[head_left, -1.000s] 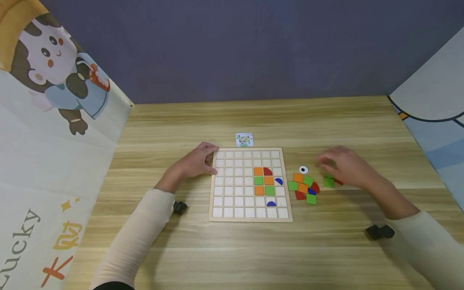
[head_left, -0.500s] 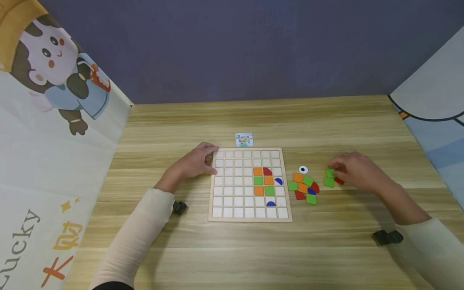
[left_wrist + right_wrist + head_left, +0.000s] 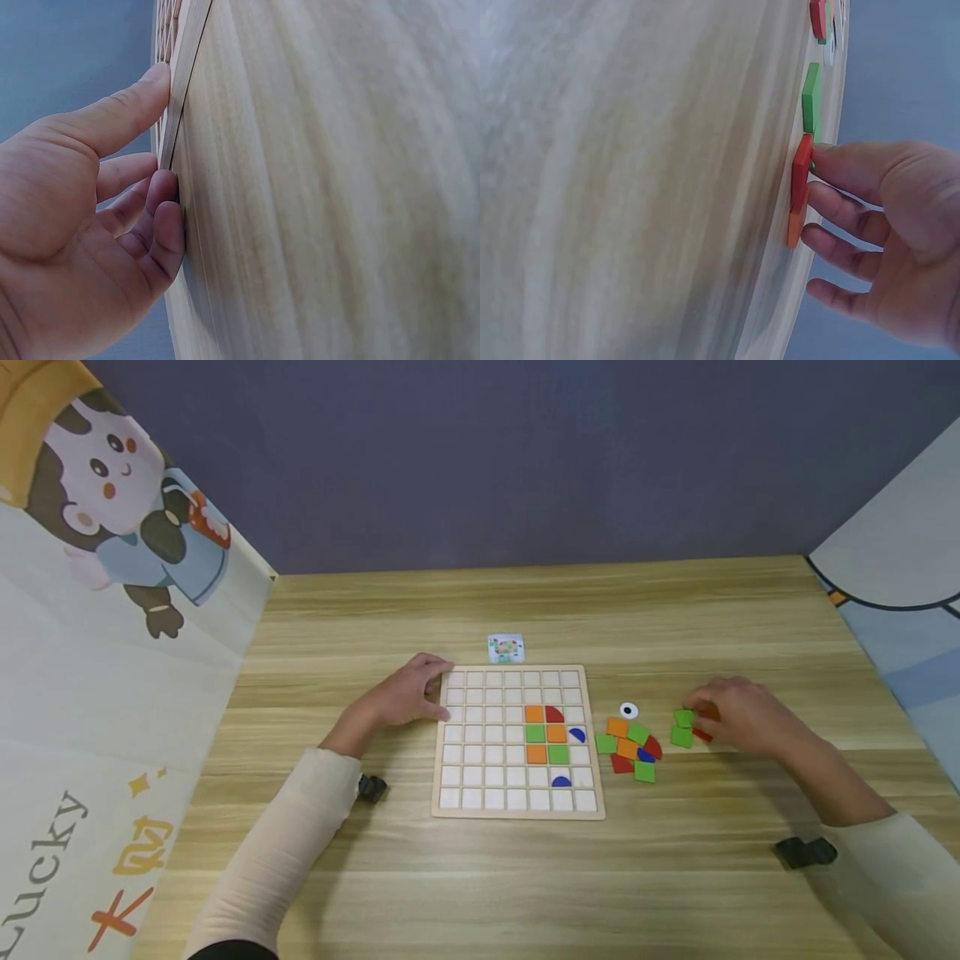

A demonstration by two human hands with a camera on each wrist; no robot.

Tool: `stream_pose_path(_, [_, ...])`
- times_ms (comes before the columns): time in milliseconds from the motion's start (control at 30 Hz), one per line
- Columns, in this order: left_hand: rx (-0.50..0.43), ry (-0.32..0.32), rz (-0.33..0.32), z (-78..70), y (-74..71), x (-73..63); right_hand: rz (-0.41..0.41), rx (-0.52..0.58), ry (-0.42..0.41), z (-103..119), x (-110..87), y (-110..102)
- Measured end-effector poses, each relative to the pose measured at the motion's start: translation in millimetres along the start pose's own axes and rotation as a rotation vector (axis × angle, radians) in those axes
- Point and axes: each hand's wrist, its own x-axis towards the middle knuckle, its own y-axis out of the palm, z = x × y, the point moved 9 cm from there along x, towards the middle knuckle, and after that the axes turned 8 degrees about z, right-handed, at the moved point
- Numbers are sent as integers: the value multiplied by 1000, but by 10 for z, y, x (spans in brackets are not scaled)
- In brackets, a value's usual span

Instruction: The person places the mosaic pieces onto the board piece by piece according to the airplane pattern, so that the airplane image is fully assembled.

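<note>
A square wooden grid board (image 3: 493, 762) lies on the table with several orange, green, red and blue pieces in its cells. My left hand (image 3: 408, 693) holds its left edge near the far corner; in the left wrist view the thumb (image 3: 154, 79) lies on the rim and the fingers curl against the side. Right of the board, my right hand (image 3: 742, 714) is over a small group of tiles, its fingertips at a red tile (image 3: 801, 169) beside an orange tile (image 3: 795, 225). Two green tiles (image 3: 682, 737) lie just left of those fingertips.
Between board and right hand lies a loose cluster with an orange tile (image 3: 617, 727), a red quarter-round piece (image 3: 653, 747) and a white eye disc (image 3: 628, 711). A small pattern card (image 3: 506, 648) lies beyond the board. A dark wall (image 3: 525, 468) rises behind the table.
My right hand has moved right and slightly nearer, uncovering the green tiles, then nearly stopped over the red one. The left hand stays at the board's edge.
</note>
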Motion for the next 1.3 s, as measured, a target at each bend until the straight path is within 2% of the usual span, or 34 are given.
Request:
stream_pose_path(433, [-2,0,1,16,6,25,-29,22,18,-17,15,3])
stream_pose_path(600, [-5,-2,-3,13,5,27,-69,20,5,-10,-3,-24])
stream_pose_path(900, [-5,-6,-8,0,0,8,-139,111,16,74,-26,-177])
stream_pose_path(1067, [-5,-2,-7,-2,1,4,-197,139,-31,154,-19,-253])
stream_pose_path(1300, [-1,10,-8,19,2,10,-195,165,-60,273,59,-258])
